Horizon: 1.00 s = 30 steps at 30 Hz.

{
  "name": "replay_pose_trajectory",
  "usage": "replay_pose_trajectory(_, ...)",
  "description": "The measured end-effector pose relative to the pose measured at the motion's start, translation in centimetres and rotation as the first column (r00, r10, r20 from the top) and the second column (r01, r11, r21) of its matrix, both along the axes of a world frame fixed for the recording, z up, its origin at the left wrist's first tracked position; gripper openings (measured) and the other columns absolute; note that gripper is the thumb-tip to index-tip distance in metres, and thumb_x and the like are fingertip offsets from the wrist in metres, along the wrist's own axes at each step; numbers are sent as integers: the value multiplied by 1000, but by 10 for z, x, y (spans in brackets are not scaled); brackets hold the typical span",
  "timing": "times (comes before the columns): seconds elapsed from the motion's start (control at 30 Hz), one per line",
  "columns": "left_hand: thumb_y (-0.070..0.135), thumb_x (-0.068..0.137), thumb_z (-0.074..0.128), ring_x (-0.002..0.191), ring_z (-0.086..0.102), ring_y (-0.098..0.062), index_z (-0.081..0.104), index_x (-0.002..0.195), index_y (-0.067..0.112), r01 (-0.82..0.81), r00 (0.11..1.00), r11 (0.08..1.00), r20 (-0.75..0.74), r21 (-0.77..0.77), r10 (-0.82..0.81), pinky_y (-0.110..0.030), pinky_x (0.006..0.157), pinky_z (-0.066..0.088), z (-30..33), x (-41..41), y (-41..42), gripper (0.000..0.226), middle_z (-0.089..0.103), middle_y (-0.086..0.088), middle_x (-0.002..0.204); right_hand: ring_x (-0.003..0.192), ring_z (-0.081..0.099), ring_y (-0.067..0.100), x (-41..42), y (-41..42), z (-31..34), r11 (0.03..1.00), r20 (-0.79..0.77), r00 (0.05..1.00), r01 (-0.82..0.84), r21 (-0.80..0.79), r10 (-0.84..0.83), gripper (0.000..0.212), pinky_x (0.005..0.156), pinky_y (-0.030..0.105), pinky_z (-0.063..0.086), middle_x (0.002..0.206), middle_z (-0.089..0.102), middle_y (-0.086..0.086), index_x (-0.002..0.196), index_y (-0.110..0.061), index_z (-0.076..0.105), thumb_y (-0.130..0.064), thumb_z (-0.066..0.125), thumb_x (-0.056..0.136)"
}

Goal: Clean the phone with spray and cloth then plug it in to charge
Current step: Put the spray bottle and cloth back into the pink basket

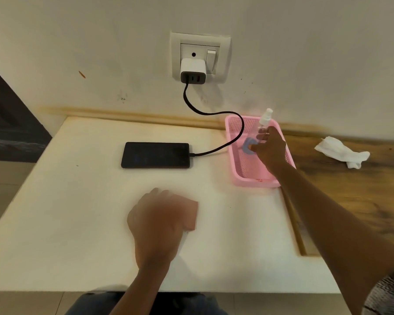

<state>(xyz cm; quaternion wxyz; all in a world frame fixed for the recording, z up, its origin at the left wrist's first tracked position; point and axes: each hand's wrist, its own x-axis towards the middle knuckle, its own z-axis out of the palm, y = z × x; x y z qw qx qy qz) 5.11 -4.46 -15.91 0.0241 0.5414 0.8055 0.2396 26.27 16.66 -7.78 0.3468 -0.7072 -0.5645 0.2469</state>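
A black phone (155,155) lies flat on the white table (77,223), with a black cable (214,113) plugged into its right end. The cable runs up to a white charger (192,70) in the wall socket (199,56). My right hand (270,147) reaches into the pink basket (255,178) and grips a clear spray bottle (264,120) with a white nozzle. My left hand (156,220) is blurred and holds a pinkish-brown cloth (190,214) on the table in front of the phone.
A crumpled white tissue (341,151) lies on the wooden surface (350,201) right of the basket. A blue round object (248,145) sits in the basket, partly hidden by my right hand. The wall stands right behind the table.
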Motion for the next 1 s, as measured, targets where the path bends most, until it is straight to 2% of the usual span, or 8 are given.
replay_pose_trajectory(0.2, 40, 89, 43, 120, 50, -26, 56, 123, 22, 6, 1000, 1000, 8, 17, -7, -44, 100, 35, 0, 0, 0, 41, 57, -4, 131, 106, 53, 24, -9, -10, 17, 983, -172, 968, 180, -34, -183, 64, 91, 41, 51, 116, 52, 6, 126, -7, 42, -6, 76, 71)
replay_pose_trajectory(0.3, 42, 91, 36, 120, 51, -25, 56, 122, 22, 13, 1000, 1000, 17, 25, -13, -45, 101, 35, 1, 0, -1, 42, 57, -4, 130, 96, 55, 19, -26, -57, 36, 935, -202, 951, 278, 219, -235, 47, 78, 23, 50, 111, 57, 7, 114, -7, 50, -14, 74, 74)
replay_pose_trajectory(0.4, 41, 92, 35, 119, 52, -26, 56, 117, 22, 20, 999, 999, 26, 39, -21, -45, 101, 36, 2, 1, 0, 37, 58, -4, 129, 76, 55, 14, -51, -125, 40, 941, -233, 969, 153, 303, -83, 23, 67, 18, 45, 94, 61, 2, 95, -12, 58, 0, 62, 76)
replay_pose_trajectory(0.47, 38, 92, 39, 117, 53, -26, 56, 113, 20, 21, 999, 999, 27, 50, -22, -46, 101, 37, 0, 1, 1, 33, 59, -5, 127, 73, 57, 11, -67, -159, 26, 971, -189, 981, -5, 240, 52, 22, 66, 13, 43, 87, 63, 0, 88, -15, 61, 3, 59, 77)
replay_pose_trajectory(0.57, 36, 91, 45, 115, 56, -29, 58, 111, 17, 12, 999, 998, 31, 69, -15, -47, 101, 38, -2, 1, 1, 30, 62, -8, 124, 85, 57, 8, -90, -180, -4, 979, -190, 966, -192, -70, 176, 19, 72, 6, 44, 102, 61, -2, 101, -20, 60, -10, 62, 85)
replay_pose_trajectory(0.67, 34, 91, 46, 112, 58, -30, 59, 109, 15, 4, 999, 996, 34, 92, -7, -48, 100, 39, -3, 3, 2, 29, 64, -9, 120, 107, 54, 17, -105, -179, -27, 948, -80, 977, -211, -240, 198, 33, 94, 29, 48, 123, 55, 3, 119, -18, 55, -26, 61, 87)
replay_pose_trajectory(0.77, 32, 92, 50, 111, 58, -30, 60, 108, 16, 9, 999, 995, 43, 95, -14, -48, 100, 39, -4, 2, 2, 26, 64, -9, 120, 113, 51, 19, -112, -174, -35, 943, 45, 976, -194, -270, 214, 39, 98, 36, 44, 125, 53, 3, 121, -19, 53, -30, 62, 86)
replay_pose_trajectory(1.0, 33, 91, 42, 105, 60, -30, 59, 107, 15, 4, 995, 994, 99, 112, -15, -49, 98, 39, 4, 4, 1, 30, 67, -8, 108, 92, 57, 20, -115, -168, -32, 918, 71, 969, -199, -343, 237, 23, 86, 39, 50, 92, 60, 0, 72, -26, 46, -35, 65, 82)
